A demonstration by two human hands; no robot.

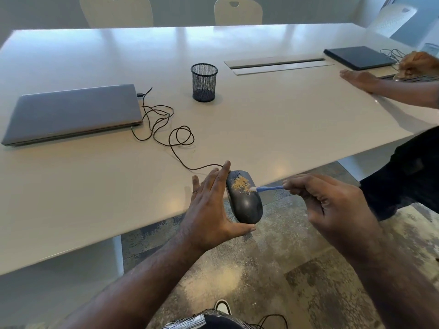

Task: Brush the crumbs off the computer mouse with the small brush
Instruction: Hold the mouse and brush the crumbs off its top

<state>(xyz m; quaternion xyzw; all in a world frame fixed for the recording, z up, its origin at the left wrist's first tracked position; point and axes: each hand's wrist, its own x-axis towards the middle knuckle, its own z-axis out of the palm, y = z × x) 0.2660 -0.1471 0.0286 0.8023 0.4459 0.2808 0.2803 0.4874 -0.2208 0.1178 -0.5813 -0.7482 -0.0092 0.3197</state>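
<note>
Fingers (294,186) of the right hand (332,205) are pinched on the small blue brush (268,188), and I see its tip touching the crumbs (241,184) on the computer mouse (245,203). Left hand (209,203) grips the mouse from the side, thumb under its rear, holding it over the desk (118,186) edge. Its cord (175,143) loops back toward a closed laptop (73,112) beside a mesh cup (204,81).

I see through one wide head camera, looking forward and down across the white table (273,129), hands close below, chairs (238,11) far off
</note>
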